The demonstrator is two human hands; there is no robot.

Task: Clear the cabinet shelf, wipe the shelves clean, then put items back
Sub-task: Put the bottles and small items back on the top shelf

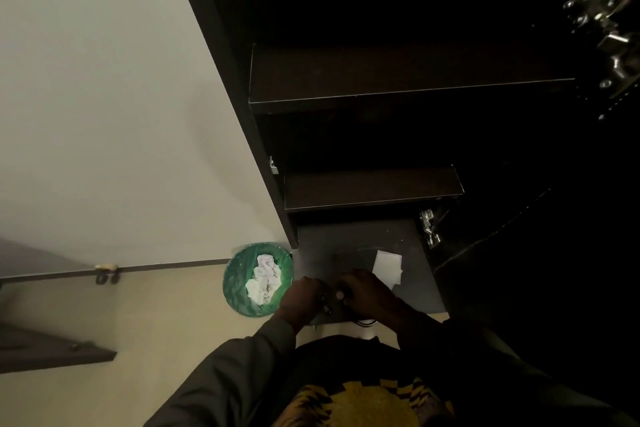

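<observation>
wall: pale wall [104, 97] fills the left of the view; no writing on it.
bin: a round green-lined bin [258, 279] stands on the floor just left of the cabinet, holding crumpled white tissues [264, 279]; no label shows.
left hand: the left hand [300, 296] is at the front left of the bottom shelf, fingers curled over something small and dark at its inner side. What it grips is too dim to name.
right hand: the right hand [363, 289] sits just beside the left, knuckles up, fingers curled down onto the same small dark item or the shelf; I cannot tell whether it holds anything.
bottom shelf: the bottom shelf [346, 239] is grey, with pale specks, and lies under both hands.
paper: a white folded paper [387, 267] lies flat on the bottom shelf, touching or just behind the right hand.
upper shelves: the middle shelf [374, 187] and top shelf [408, 76] look bare and dark.
hinges: metal hinges [609, 31] show at the right edge.
step: judged as clearing the last small things off the bottom shelf before wiping.
doing it well: lift the small piece cleanly, take the paper out too, then wipe from the back forward so specks fall toward the bin.
writing: none readable anywhere; the light is too low.
</observation>
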